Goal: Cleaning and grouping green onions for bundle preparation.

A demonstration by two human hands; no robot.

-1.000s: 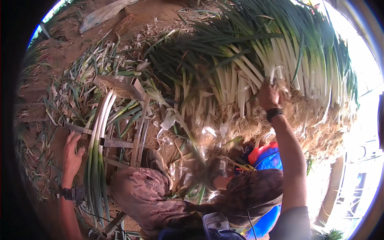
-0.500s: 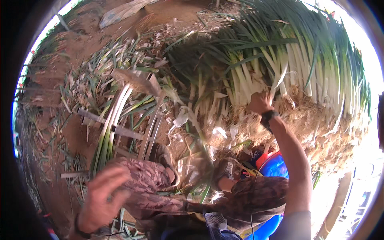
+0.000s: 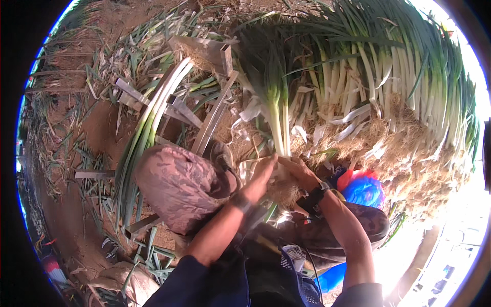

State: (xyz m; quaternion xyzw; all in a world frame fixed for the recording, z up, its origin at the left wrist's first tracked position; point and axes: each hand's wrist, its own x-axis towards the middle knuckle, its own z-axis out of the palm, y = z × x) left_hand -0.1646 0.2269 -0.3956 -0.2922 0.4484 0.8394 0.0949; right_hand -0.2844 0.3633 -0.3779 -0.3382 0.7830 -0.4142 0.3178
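Observation:
My left hand and my right hand meet in front of me at the white lower end of a few long green onions. Both are closed round the stalks just above the roots, and the fingertips are partly hidden. The dark green leaves point away from me, towards the big pile. To the left, several stripped green onions with clean white stems lie across a metal frame, their leaves hanging down beside my knee.
A large stack of green onions with shaggy roots stands along the right. Leaf scraps litter the soil at the far left. A blue and red bag sits by my right knee. My left knee is beside the frame.
My right hand has come back from the stack with green onions. My left hand has moved from the left to join it at their lower ends. The view has shifted.

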